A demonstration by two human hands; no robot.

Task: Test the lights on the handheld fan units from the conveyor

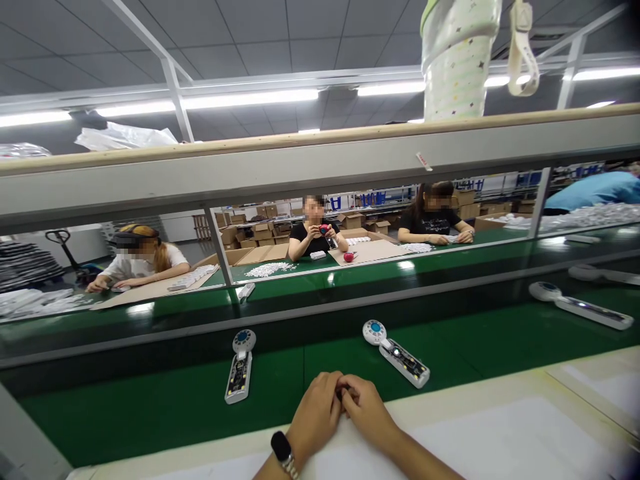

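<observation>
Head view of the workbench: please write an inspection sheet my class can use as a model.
Surface: pale worktop borders green belt.
Job's things: left device and middle device lie on the belt, circuitry exposed.
Clutter: loose white parts opposite.
Grippers: left hand and right hand touch at the belt's near edge; whether they hold anything is unclear.
Cables: nothing seen.
Surroundings: people opposite; shelf overhead.

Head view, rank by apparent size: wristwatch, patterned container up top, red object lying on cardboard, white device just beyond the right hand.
1. Patterned container, even cut off
2. White device
3. Wristwatch
4. Red object
</observation>
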